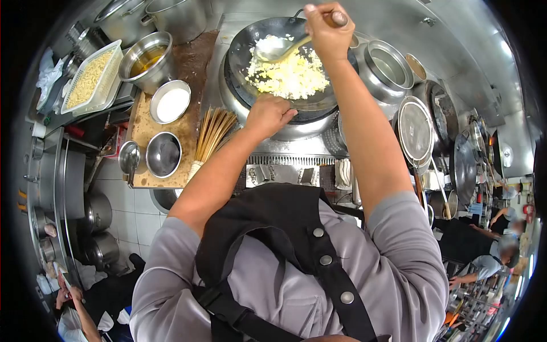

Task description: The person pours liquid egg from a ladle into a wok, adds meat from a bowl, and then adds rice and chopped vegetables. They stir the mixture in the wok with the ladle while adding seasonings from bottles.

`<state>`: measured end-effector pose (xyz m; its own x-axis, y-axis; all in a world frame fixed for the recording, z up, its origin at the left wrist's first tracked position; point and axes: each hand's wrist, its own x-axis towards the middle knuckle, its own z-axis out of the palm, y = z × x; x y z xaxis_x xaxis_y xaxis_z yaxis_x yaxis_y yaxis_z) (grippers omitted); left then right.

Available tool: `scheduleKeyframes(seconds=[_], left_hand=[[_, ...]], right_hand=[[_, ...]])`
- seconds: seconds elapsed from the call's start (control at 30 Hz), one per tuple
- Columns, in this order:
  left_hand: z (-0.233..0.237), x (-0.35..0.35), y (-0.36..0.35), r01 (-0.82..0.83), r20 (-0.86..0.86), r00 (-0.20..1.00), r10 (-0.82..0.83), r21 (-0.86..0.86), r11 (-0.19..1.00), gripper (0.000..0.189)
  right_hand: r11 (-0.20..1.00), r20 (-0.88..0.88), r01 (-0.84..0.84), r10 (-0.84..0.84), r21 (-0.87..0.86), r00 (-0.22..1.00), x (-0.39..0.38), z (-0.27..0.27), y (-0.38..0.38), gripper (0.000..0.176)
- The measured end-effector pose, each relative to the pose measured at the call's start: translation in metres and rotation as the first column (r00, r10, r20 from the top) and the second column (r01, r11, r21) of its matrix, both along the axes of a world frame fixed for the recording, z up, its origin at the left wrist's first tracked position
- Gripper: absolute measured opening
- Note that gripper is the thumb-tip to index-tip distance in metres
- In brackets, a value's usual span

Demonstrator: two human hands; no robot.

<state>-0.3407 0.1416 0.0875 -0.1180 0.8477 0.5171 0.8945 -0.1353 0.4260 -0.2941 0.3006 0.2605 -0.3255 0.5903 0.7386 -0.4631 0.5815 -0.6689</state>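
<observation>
A black wok (250, 40) sits on the range, holding fried rice with yellow egg bits (293, 74). My right hand (330, 29) is closed around the wooden-ended handle of a ladle (294, 47), above the wok's far right side. The ladle's bowl rests tilted in the rice at the left. My left hand (269, 117) grips the wok's near rim, fingers bent over the edge and partly hidden.
Left of the range, a board (139, 165) carries a bowl of white powder or grains (172, 102), a dark-looking metal bowl (163, 154) and a bamboo brush (213, 134). A noodle basket (91, 80) stands farther left. Strainers (415, 131) and pots (388, 65) are right. Co-workers (484, 251) stand both sides.
</observation>
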Motion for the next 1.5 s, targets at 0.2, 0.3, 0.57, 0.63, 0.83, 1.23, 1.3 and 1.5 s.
scheduleKeyframes(seconds=[0.2,0.3,0.57,0.63,0.83,1.23,1.3,1.5], left_hand=[[0.003,-0.006,0.002,-0.004,-0.033,0.999,0.005,0.011,1.0,0.03],[0.003,-0.005,0.004,-0.021,-0.041,0.999,0.02,-0.02,1.0,0.032],[-0.003,-0.003,0.005,-0.023,-0.035,0.999,0.025,0.041,0.999,0.034],[-0.003,-0.007,0.008,-0.004,-0.034,0.999,0.007,0.11,0.994,0.033],[0.0,-0.002,0.006,-0.016,-0.049,0.999,0.019,0.051,0.999,0.033],[-0.006,-0.001,-0.003,-0.004,-0.016,1.0,0.005,0.058,0.998,0.032],[-0.002,-0.004,0.004,-0.009,-0.039,0.999,0.011,0.042,0.999,0.032],[-0.003,-0.001,0.001,-0.008,-0.046,0.999,0.013,0.1,0.995,0.034]], right_hand=[[0.992,-0.103,0.127,-0.128,-0.019,0.986,0.02,0.017,0.033,0.021],[0.99,-0.071,0.097,-0.105,-0.103,0.992,0.031,0.008,0.047,0.017],[0.978,-0.134,0.037,-0.065,-0.205,0.989,0.081,0.019,0.019,0.016],[0.981,-0.149,0.066,-0.094,-0.183,0.984,0.092,0.043,0.016,0.016],[0.98,-0.091,-0.036,0.018,-0.196,0.996,0.108,0.032,0.025,0.015],[0.938,-0.105,-0.341,0.334,-0.058,0.937,0.068,-0.002,-0.034,0.013],[0.975,-0.041,-0.193,0.189,-0.108,0.981,0.056,0.015,-0.019,0.015],[1.0,-0.005,-0.004,0.004,0.005,1.0,0.044,-0.022,0.007,0.017]])
